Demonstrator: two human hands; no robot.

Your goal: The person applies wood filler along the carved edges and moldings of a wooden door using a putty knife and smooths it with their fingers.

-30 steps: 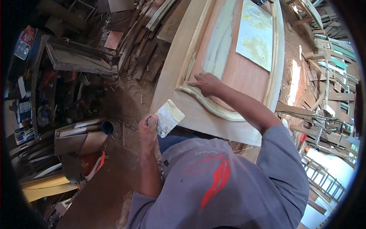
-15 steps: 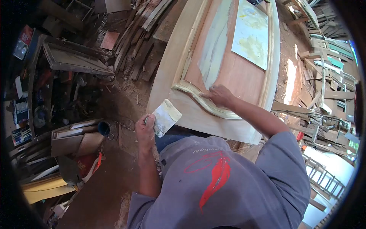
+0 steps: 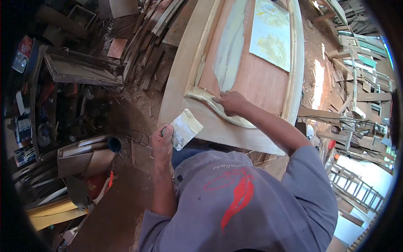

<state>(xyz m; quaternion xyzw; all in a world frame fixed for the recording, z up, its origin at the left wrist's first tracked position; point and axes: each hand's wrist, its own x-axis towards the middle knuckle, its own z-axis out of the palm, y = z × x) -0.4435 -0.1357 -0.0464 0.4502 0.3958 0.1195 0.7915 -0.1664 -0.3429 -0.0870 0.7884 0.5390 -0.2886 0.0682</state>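
Note:
My left hand (image 3: 162,139) is closed around the handle end of a broad putty knife (image 3: 183,133). Cream-coloured filler coats the far edge of its smeared, pale blade. The handle is mostly hidden in my fist. My right hand (image 3: 231,103) rests at the curved wooden moulding (image 3: 205,97) of a panelled door (image 3: 172,105), its index finger stretched out and touching the moulding; the other fingers look partly curled, with nothing visible in them. Beyond the hand, a long streak of pale filler (image 3: 228,59) runs along the door's reddish panel.
A white sheet with yellow smears (image 3: 270,35) lies on the panel. Stacked timber strips (image 3: 145,50) lie left of the door, and a wooden frame (image 3: 82,69) stands farther left. Scrap wood (image 3: 352,109) fills the right side. A dark blue bucket-like container (image 3: 114,144) sits at lower left.
My right hand has shifted slightly left along the moulding, its index finger still on it. My left hand and the putty knife have moved slightly right.

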